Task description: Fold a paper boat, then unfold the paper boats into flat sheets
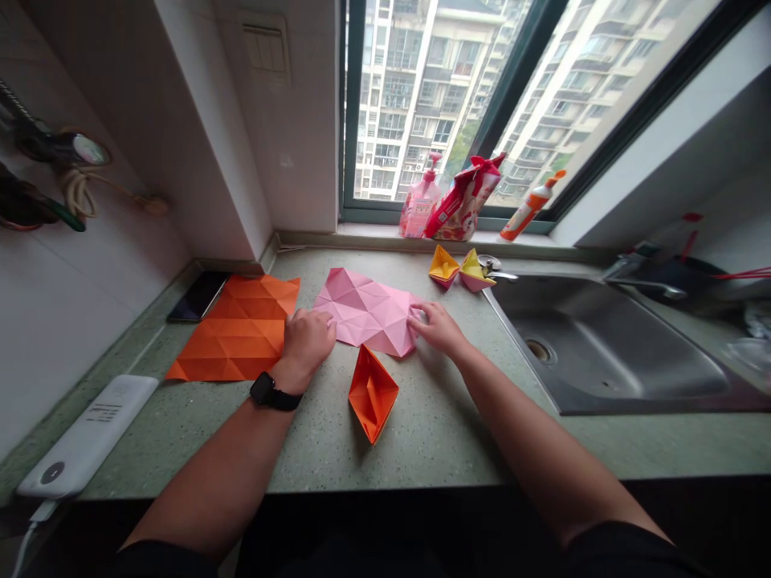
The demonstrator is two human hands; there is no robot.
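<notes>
Dark sleeves (614,547) lead my view to creased pink paper (372,311), long axis left to right, between the curled left hand (306,341) and part-open right hand (442,327), each touching its own end, whether pinching I cannot tell.

We find the print (104,412) on the white rectangular power bank (88,437) at near left too small to read, its white cable (25,542) cut off at the near edge. The left hand (307,339) hides part of the creased pink paper sheet (370,311).
</notes>
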